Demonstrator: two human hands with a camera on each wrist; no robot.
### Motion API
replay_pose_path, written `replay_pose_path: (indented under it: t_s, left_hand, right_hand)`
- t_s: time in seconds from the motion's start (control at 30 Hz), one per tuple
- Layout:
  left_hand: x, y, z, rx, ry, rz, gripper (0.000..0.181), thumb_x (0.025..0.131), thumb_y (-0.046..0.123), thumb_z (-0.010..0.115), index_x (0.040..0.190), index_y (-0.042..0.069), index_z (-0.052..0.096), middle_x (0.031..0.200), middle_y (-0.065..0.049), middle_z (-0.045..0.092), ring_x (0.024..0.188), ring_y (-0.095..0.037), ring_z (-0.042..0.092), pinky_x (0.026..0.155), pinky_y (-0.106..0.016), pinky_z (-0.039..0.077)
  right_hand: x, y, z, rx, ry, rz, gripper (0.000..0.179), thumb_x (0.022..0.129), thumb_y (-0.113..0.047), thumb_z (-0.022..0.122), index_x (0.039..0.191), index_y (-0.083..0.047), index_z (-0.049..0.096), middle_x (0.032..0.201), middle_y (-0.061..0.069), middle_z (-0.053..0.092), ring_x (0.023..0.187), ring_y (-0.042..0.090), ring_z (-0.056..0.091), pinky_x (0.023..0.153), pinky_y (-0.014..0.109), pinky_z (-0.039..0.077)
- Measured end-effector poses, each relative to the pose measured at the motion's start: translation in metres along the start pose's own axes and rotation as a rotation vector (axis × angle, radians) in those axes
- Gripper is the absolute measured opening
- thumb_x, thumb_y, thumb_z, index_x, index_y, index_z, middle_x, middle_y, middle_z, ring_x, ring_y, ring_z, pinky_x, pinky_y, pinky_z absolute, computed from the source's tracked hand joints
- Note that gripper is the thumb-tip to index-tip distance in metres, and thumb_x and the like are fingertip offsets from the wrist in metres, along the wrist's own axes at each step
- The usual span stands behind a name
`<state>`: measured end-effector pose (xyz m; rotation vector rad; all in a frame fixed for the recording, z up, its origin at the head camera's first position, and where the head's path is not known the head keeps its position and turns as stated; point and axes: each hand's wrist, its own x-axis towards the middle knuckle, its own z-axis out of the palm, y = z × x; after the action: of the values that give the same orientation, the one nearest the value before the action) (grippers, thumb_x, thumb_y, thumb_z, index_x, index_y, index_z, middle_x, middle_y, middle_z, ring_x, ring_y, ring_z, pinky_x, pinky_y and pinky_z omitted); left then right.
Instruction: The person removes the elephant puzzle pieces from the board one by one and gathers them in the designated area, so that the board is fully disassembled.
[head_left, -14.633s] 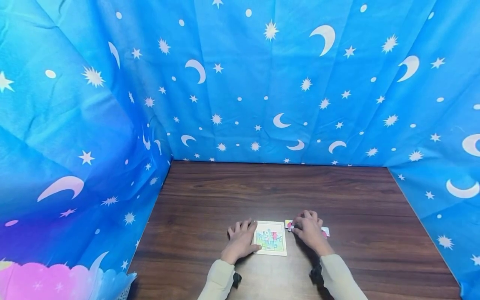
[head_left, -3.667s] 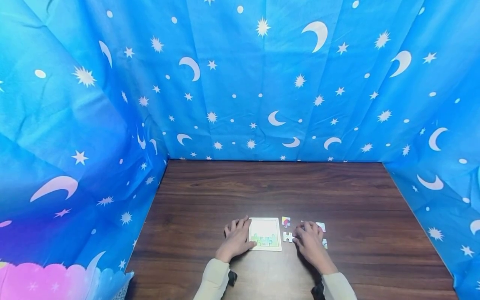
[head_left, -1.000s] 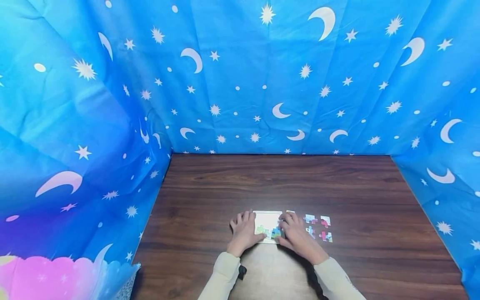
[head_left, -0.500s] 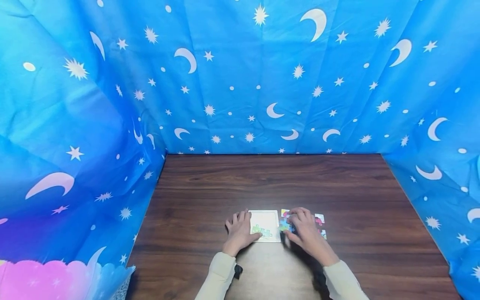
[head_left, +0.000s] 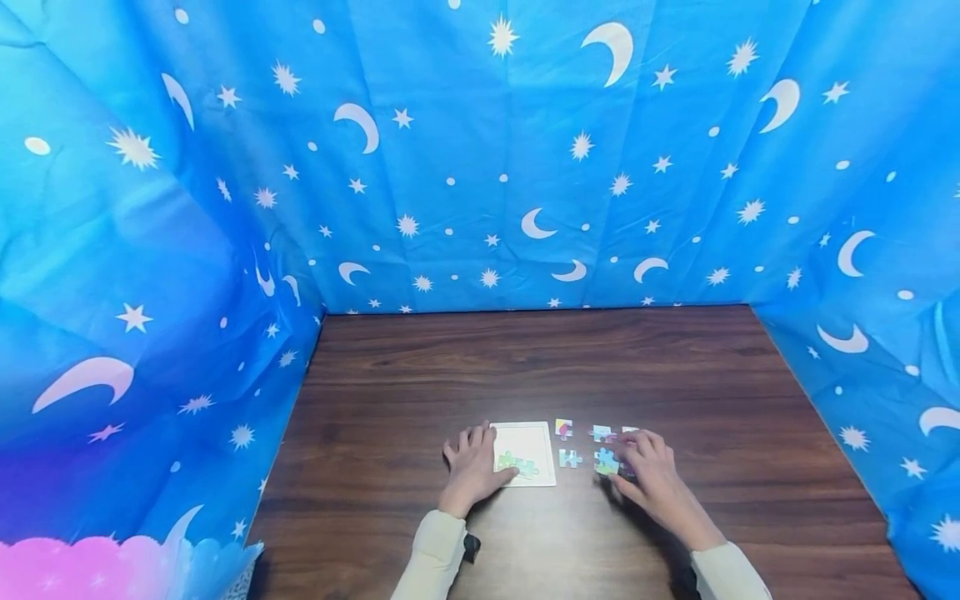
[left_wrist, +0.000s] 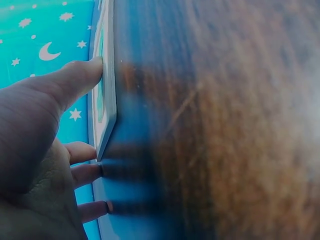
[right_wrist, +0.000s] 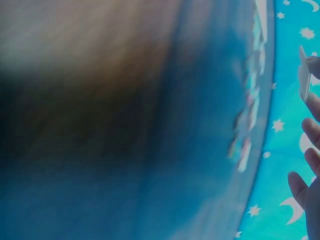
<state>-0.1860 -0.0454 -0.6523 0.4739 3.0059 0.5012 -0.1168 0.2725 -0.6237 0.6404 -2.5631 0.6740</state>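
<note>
My left hand (head_left: 472, 473) rests at the left edge of a pale, square jigsaw tray (head_left: 525, 437). Its thumb presses near the green puzzle pieces (head_left: 527, 467) lying along the tray's bottom; in the left wrist view the other fingers (left_wrist: 82, 151) reach down beside the tray's corner. To the right of the tray, my right hand (head_left: 660, 483) pinches a blue-green puzzle piece (head_left: 606, 461) between thumb and fingers. The right wrist view shows this held puzzle piece (right_wrist: 304, 75) edge-on, raised off the table.
Loose jigsaw pieces lie right of the tray: a yellow-and-pink piece (head_left: 563, 429), a pale blue piece (head_left: 569, 459) and a blue one (head_left: 601, 433). Others are partly hidden under the right hand. A blue star-patterned cloth (head_left: 450, 167) surrounds the dark wooden table (head_left: 420, 367).
My right hand has lifted the blue-green piece from the tray and moved right, over the loose pieces. My left hand has stayed at the tray. Earlier, the tray held more joined pieces.
</note>
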Motion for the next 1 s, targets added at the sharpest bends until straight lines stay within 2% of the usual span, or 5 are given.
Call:
replay_pose_path:
  t_s: [0.23, 0.4, 0.5, 0.7, 1.0]
  left_hand:
    - [-0.009, -0.011, -0.004, -0.033, 0.012, -0.008, 0.082, 0.081, 0.054, 0.077, 0.141, 0.004, 0.052, 0.149, -0.02, 0.046, 0.132, -0.044, 0.038, 0.1, -0.078, 0.02]
    - [-0.01, -0.014, -0.004, -0.037, 0.011, -0.01, 0.083, 0.081, 0.054, 0.077, 0.142, 0.003, 0.051, 0.149, -0.021, 0.045, 0.132, -0.044, 0.037, 0.1, -0.078, 0.02]
    - [-0.009, -0.013, -0.005, -0.045, 0.015, -0.007, 0.083, 0.08, 0.053, 0.078, 0.141, 0.002, 0.052, 0.149, -0.022, 0.046, 0.132, -0.045, 0.038, 0.1, -0.078, 0.02]
    - [-0.005, -0.008, -0.002, -0.051, -0.003, -0.002, 0.083, 0.082, 0.054, 0.076, 0.142, 0.003, 0.05, 0.15, -0.021, 0.045, 0.132, -0.045, 0.037, 0.1, -0.078, 0.019]
    - [0.0, 0.003, -0.002, -0.07, -0.006, 0.01, 0.079, 0.084, 0.051, 0.075, 0.142, 0.003, 0.051, 0.15, -0.022, 0.044, 0.132, -0.046, 0.037, 0.1, -0.078, 0.019]
  right_hand:
    - [-0.028, 0.007, 0.002, -0.019, -0.041, 0.018, 0.024, 0.079, -0.016, 0.081, 0.095, -0.004, 0.067, 0.114, 0.022, 0.057, 0.109, 0.045, 0.045, 0.081, 0.06, 0.037]
    - [-0.043, 0.015, 0.001, -0.059, -0.031, -0.026, 0.027, 0.075, -0.016, 0.082, 0.095, -0.004, 0.067, 0.111, 0.019, 0.058, 0.106, 0.044, 0.046, 0.077, 0.06, 0.038]
    - [-0.047, 0.02, 0.0, -0.084, -0.032, -0.046, 0.03, 0.075, -0.016, 0.082, 0.098, -0.003, 0.068, 0.111, 0.019, 0.058, 0.106, 0.044, 0.047, 0.076, 0.058, 0.038]
    - [-0.052, 0.025, -0.004, -0.105, -0.05, -0.036, 0.032, 0.076, -0.02, 0.082, 0.1, -0.003, 0.069, 0.111, 0.02, 0.058, 0.106, 0.044, 0.047, 0.073, 0.055, 0.038]
    - [-0.059, 0.018, -0.02, -0.138, -0.094, 0.016, 0.039, 0.073, -0.013, 0.085, 0.107, -0.002, 0.071, 0.11, 0.018, 0.058, 0.106, 0.047, 0.048, 0.074, 0.061, 0.041]
